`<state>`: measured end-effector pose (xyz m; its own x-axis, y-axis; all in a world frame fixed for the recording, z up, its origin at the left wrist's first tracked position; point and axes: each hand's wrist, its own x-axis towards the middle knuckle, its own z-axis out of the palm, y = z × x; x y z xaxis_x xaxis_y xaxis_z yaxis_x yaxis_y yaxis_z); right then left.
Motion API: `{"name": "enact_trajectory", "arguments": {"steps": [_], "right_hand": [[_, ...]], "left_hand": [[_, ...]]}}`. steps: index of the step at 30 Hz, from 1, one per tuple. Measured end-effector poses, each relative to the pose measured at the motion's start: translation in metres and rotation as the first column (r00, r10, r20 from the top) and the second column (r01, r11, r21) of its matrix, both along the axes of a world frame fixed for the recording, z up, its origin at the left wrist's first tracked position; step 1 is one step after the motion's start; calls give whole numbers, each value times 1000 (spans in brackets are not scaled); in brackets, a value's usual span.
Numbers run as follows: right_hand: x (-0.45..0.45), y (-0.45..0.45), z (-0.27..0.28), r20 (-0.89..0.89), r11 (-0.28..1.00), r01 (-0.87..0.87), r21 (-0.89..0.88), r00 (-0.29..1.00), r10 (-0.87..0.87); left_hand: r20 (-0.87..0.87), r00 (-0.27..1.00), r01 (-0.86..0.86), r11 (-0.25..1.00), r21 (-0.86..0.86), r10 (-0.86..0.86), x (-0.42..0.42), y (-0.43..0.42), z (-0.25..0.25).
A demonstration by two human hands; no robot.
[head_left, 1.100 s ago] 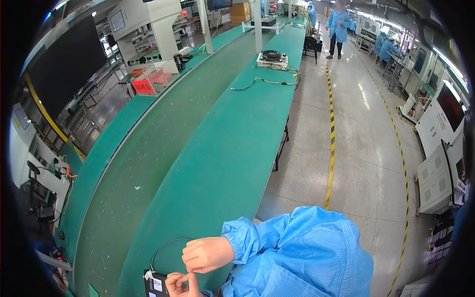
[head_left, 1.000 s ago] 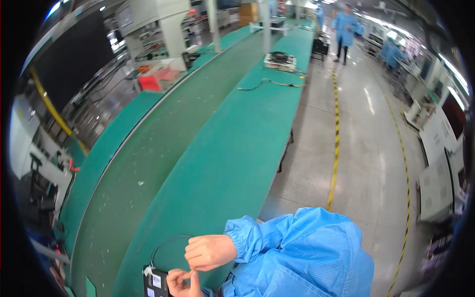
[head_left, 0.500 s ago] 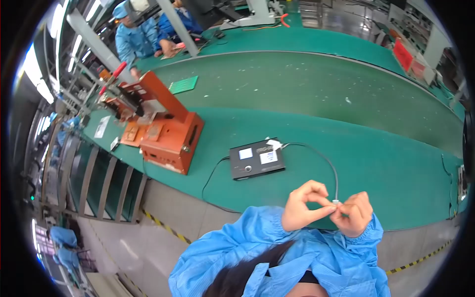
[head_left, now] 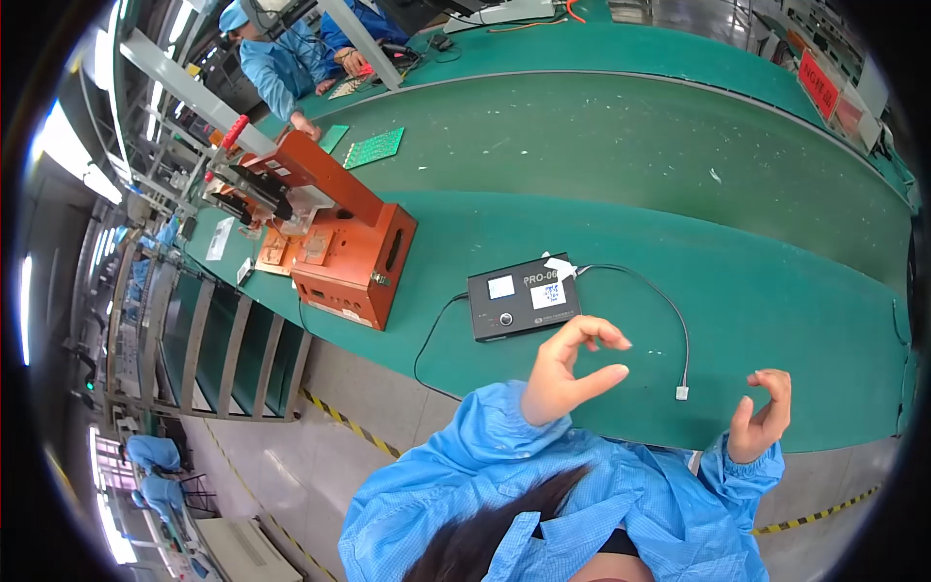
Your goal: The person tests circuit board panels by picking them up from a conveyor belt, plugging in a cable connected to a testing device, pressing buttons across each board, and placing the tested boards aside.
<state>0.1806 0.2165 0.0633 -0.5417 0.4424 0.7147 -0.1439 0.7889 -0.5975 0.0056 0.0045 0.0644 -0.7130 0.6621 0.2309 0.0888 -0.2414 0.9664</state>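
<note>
A black box (head_left: 490, 319) with white labels and a round knob lies on the green bench. From its top right runs a grey cable (head_left: 669, 304) that ends in a small white connector (head_left: 682, 393), lying loose on the mat between my hands. My left hand (head_left: 572, 369) hovers just in front of the box, thumb and fingers apart, holding nothing. Right of the connector, my right hand (head_left: 762, 415) is raised at the bench's front edge, its fingers curved but spread from the thumb and free of any object.
An orange test fixture (head_left: 344, 262) with a red-handled lever stands to the left. Behind it, green circuit boards (head_left: 374, 147) lie on the conveyor belt (head_left: 582, 126). A co-worker in blue (head_left: 276, 73) reaches toward the boards. A red sign (head_left: 818, 84) is at the far right.
My hands, which were together pinching the cable's connector, have let go and moved apart. The connector now rests on the mat. The view has shifted, and another green board shows on the belt.
</note>
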Motion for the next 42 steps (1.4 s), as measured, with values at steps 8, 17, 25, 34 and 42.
{"name": "enact_trajectory", "arguments": {"steps": [8, 17, 25, 34, 42], "right_hand": [[0, 25, -41, 188, 995, 97, -1, 978, -95], [-13, 48, -79, 261, 977, 173, -126, 956, -136], [-25, 59, -84, 357, 878, 370, -303, 899, -255], [-14, 72, -116, 406, 835, 418, -358, 875, -264], [-19, 73, -120, 360, 858, 380, -346, 898, -252]], "left_hand": [[-155, 974, -201, 942, -268, 164, -96, -22, 11], [-387, 834, -552, 589, -590, 393, -338, -41, -34], [-774, 470, -850, -19, -526, 425, -474, -68, -86], [-924, 265, -816, -447, -368, 277, -560, -105, -114], [-957, 270, -890, -407, -206, -106, -568, -80, -7]]}}
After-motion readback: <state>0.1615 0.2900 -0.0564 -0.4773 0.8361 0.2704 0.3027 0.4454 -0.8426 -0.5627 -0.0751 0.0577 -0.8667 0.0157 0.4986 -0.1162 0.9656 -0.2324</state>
